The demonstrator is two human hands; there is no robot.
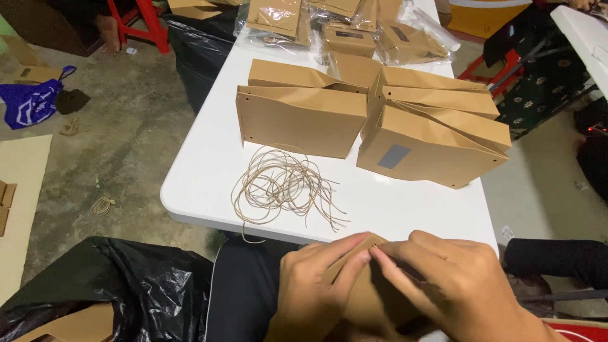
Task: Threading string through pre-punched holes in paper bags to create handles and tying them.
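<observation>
A flat brown paper bag, creased at its top edge, is pinched closed between the left hand and right hand, likely mid-fold and needing a firm press, with string just beyond the grip on the tabletop.

Both hands, left and right, pinch brown paper bag (twine beyond).

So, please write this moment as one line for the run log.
hands: left, right pinch flat brown paper bag | near: loose tan string bundle
</observation>
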